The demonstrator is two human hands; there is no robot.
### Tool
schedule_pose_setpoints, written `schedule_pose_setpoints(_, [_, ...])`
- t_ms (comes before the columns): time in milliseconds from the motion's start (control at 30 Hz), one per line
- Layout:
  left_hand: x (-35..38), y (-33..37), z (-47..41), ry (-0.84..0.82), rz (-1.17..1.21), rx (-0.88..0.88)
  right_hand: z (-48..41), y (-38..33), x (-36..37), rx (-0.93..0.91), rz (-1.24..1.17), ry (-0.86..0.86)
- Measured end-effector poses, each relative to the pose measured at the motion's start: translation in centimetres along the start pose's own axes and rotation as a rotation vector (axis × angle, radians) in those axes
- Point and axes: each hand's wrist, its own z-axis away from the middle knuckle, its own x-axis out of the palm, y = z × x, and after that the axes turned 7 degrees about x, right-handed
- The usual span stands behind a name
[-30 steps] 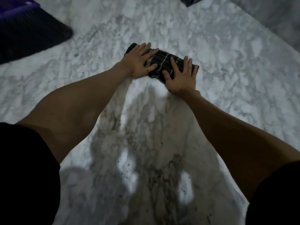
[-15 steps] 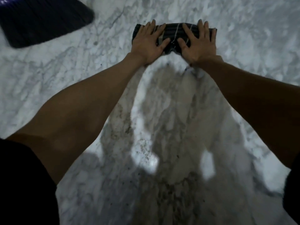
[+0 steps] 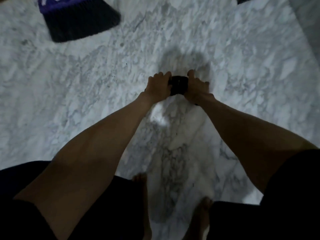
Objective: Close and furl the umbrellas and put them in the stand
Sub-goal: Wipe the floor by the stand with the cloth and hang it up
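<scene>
One umbrella (image 3: 178,84) — ends inside curled fingers (image 3: 160,76)

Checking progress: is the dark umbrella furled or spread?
Furled: the dark fabric umbrella is a compact bundle gripped between left hand and right hand.

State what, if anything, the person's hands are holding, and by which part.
A dark folded umbrella, held by both ends: the left hand grips its left end, the right hand its right end; the middle shows between them.

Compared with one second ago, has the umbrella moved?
Yes. It lay flat on the marble floor; now the left hand and right hand hold the umbrella up, off that floor.
</scene>
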Motion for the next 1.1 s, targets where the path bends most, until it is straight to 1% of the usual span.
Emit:
schedule_pose_setpoints(100, [-5.2,3.0,3.2,-0.048,0.081,0.019,4.7,-0.6,-4.4,-0.052,-0.031,-0.055])
schedule_pose_setpoints(233, [-14.1,7.5,7.3,-0.012,0.109,-0.013,11.2,-2.5,-12.5,-0.104,-0.016,-0.006])
schedule_pose_setpoints(300, [-19.9,9.7,9.3,-0.041,0.064,-0.027,14.8,-3.6,-17.4,-0.118,-0.008,-0.011])
schedule_pose_setpoints(400, [-28.4,12.4,11.7,-0.098,-0.073,-0.005,19.3,-5.4,-25.0,-0.124,-0.014,-0.053])
schedule_pose_setpoints(500, [-37.0,15.2,14.2,-0.124,-0.161,0.029,23.7,-7.7,-32.9,-0.177,0.029,-0.058])
schedule_pose_setpoints(600, [-46.5,17.0,16.0,-0.07,-0.221,0.053,27.4,-11.7,-41.6,-0.235,0.052,0.004])
schedule_pose_setpoints(633, [-48.6,17.0,16.3,-0.049,-0.233,0.045,27.9,-12.9,-43.2,-0.24,0.036,0.019])
schedule_pose_setpoints(733, [-58.2,18.1,18.9,0.106,-0.22,0.01,31.0,-18.5,-51.4,-0.292,0.052,0.088])
schedule_pose_setpoints(800, [-64.0,18.3,20.7,0.13,-0.214,0.019,33.1,-22.3,-56.4,-0.312,0.088,0.139])
schedule_pose_setpoints(933, [-74.9,17.7,25.3,0.205,-0.235,-0.056,38.4,-29.7,-65.5,-0.526,0.212,0.297])
schedule_pose_setpoints(1100, [-88.5,17.7,31.3,0.352,-0.144,-0.176,46.5,-39.3,-75.7,-0.579,0.174,0.401])
